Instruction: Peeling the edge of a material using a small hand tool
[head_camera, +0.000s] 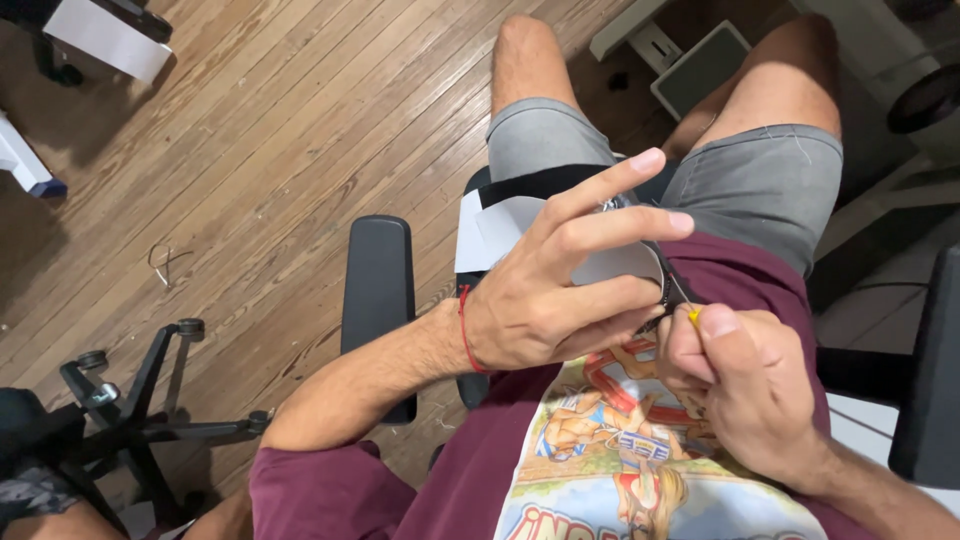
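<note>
My left hand (560, 280) holds a flat white and black piece (500, 225) over my lap, its thumb and lower fingers pinching it while the index and middle fingers stretch out. A red string sits on that wrist. My right hand (745, 380) is closed around a small yellow-tipped tool (692, 316), whose thin metal tip touches the piece's edge close to the left fingers. What lies under the left palm is hidden.
I sit in an office chair with a black armrest (378, 300) at my left and another (925, 380) at the right. A wooden floor (250, 150) spreads left, with a second chair's wheeled base (130, 410) and a small wire loop (162, 262).
</note>
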